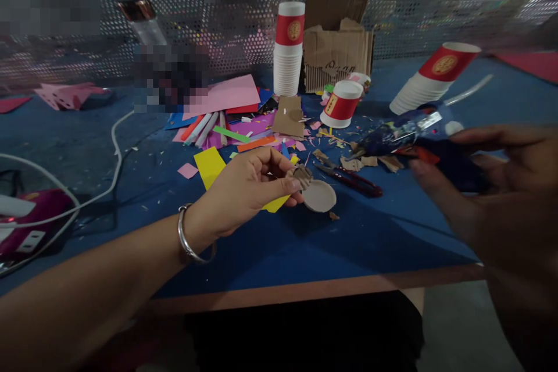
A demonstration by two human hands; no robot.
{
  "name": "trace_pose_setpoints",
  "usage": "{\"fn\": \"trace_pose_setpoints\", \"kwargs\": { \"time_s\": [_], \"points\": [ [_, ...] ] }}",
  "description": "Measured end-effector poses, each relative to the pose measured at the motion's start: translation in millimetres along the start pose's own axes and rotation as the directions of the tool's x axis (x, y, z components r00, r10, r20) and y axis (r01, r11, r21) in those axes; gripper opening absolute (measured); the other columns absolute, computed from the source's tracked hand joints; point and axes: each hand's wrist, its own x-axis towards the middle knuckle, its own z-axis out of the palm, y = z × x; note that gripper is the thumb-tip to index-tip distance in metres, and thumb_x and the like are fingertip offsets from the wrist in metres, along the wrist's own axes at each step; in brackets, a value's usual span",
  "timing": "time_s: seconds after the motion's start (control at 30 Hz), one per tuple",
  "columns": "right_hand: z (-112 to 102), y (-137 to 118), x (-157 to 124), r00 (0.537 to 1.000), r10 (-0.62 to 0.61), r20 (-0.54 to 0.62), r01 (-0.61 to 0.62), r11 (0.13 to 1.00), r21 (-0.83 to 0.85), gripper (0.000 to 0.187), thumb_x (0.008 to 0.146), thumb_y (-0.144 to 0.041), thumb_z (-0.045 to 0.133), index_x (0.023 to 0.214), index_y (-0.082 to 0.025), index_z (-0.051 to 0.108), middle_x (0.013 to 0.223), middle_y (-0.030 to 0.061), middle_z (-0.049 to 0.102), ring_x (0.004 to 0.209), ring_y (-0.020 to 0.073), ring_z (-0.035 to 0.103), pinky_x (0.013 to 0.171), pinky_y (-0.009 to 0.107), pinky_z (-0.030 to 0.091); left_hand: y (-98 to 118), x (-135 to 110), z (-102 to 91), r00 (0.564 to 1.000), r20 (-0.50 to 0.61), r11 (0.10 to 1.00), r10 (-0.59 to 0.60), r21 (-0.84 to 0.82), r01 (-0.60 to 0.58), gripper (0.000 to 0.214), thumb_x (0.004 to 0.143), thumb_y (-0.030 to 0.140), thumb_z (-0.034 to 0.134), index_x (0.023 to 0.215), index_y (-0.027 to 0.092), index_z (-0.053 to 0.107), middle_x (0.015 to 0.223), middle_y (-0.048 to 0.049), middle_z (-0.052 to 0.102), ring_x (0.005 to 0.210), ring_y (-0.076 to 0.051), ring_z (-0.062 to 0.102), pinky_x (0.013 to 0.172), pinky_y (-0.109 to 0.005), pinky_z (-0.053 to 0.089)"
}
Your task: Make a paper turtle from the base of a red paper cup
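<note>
My left hand [257, 183], with a silver bangle at the wrist, pinches a small torn piece of cardboard [302, 175] between thumb and fingers. Just beyond and below the fingertips lies a round pale disc [320, 196], and yellow paper [211, 166] shows beside and under the hand. My right hand [501, 180] is wrapped round a dark blue hot glue gun [392, 133], blurred by motion. Its nozzle points left toward the cardboard piece, apart from it, and a clear glue stick [471, 89] sticks out behind. Scissors [349, 179] with dark red handles lie between the hands.
A tall stack of paper cups [288, 49], a leaning stack [436, 78] and a single upturned cup [342, 104] stand farther back near a cardboard box [337, 55]. Coloured paper, markers [203, 129] and scraps litter the blue table [261, 261]. A white cable [115, 139] runs at left.
</note>
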Motion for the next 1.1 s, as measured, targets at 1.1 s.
{"fn": "trace_pose_setpoints", "kwargs": {
  "time_s": [1.1],
  "points": [
    [10.9, -18.3, 1.7, 0.942, -0.313, -0.118, 0.325, 0.941, 0.097, 0.037, 0.096, -0.043, 0.08, 0.084, -0.027, 0.05, 0.087, 0.0009, 0.075, 0.089, 0.0254, 0.08, 0.085, 0.041, 0.064, 1.0, -0.5, 5.6, 0.995, 0.056, 0.993, -0.077, -0.081, 0.082, 0.048, 0.069, 0.024, 0.105, 0.087, 0.014, 0.062, 0.077, 0.0014, 0.076, 0.067, -0.011, 0.076, 0.066, -0.02, 0.06]
  ]
}}
